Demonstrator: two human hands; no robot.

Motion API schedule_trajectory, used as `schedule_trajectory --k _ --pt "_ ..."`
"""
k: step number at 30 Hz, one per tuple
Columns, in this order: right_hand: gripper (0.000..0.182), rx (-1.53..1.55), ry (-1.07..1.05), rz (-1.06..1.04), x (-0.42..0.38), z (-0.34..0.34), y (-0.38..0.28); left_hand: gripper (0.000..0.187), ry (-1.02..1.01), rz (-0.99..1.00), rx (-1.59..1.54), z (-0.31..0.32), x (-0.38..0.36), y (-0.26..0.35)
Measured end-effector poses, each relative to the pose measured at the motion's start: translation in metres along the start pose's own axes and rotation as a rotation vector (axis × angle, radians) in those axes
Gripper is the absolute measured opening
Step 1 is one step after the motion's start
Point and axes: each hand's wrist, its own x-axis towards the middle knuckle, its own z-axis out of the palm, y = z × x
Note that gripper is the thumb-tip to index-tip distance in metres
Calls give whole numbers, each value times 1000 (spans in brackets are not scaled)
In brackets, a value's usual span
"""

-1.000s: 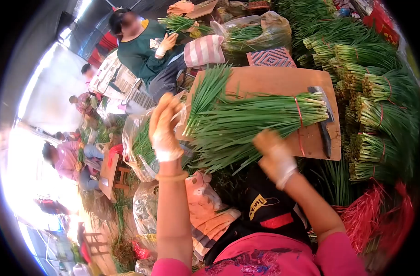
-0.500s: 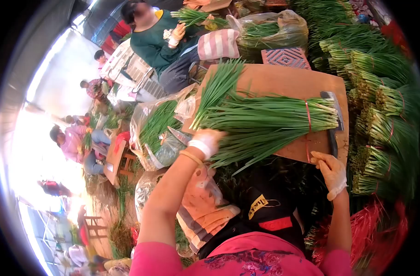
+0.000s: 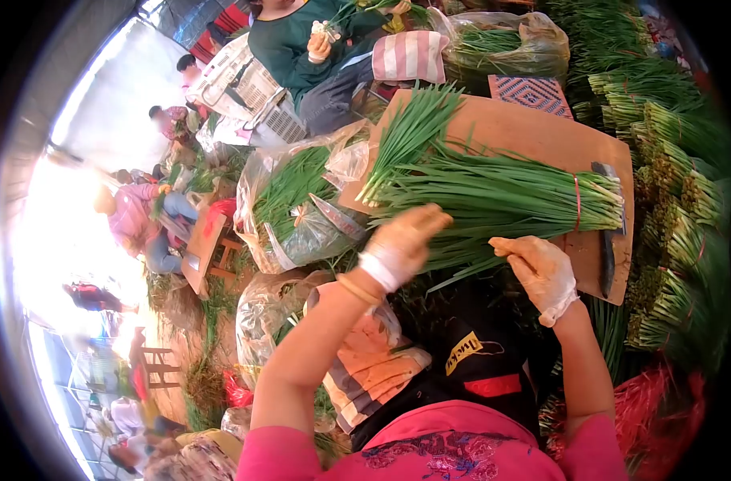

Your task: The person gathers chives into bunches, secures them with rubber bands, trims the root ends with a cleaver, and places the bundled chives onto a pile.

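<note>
A bundle of garlic chives [image 3: 510, 188] lies across a brown board [image 3: 566, 140], bound near its pale stem ends by a red band [image 3: 578, 202]. My gloved left hand [image 3: 409, 239] is over the leaf end, fingers stretched out and slightly blurred. At the near edge of the leaves is my gloved right hand [image 3: 538, 272], its fingers extended leftward, with nothing visible in them. A smaller loose bunch of chives [image 3: 413, 136] rests on the board's far left. Beside the bound stem ends lies a dark-handled knife [image 3: 607, 260].
Banded chive bundles [image 3: 686, 216] are stacked on the right. Plastic bags of chives [image 3: 289, 204] stand to the left. A person in a green top [image 3: 289, 48] sits opposite, holding greens. Red strips [image 3: 642, 409] lie at lower right; an orange patterned cloth [image 3: 373, 361] is near my lap.
My right hand has left the red band by the stems and moved leftward to the leaves. My left hand has shifted right over the leaf end. The camera view has shifted slightly.
</note>
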Motion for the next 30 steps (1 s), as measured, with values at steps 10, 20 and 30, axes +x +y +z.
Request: schedule_trajectory --k 10,20,30 --pt "32 -497 147 639 -75 -107 64 26 -789 -621 468 -70 12 -36" --pt "82 -613 114 804 -55 -96 126 116 -208 154 305 62 203 159" --pt "74 -22 375 955 -55 -145 83 117 -335 -26 352 86 243 152"
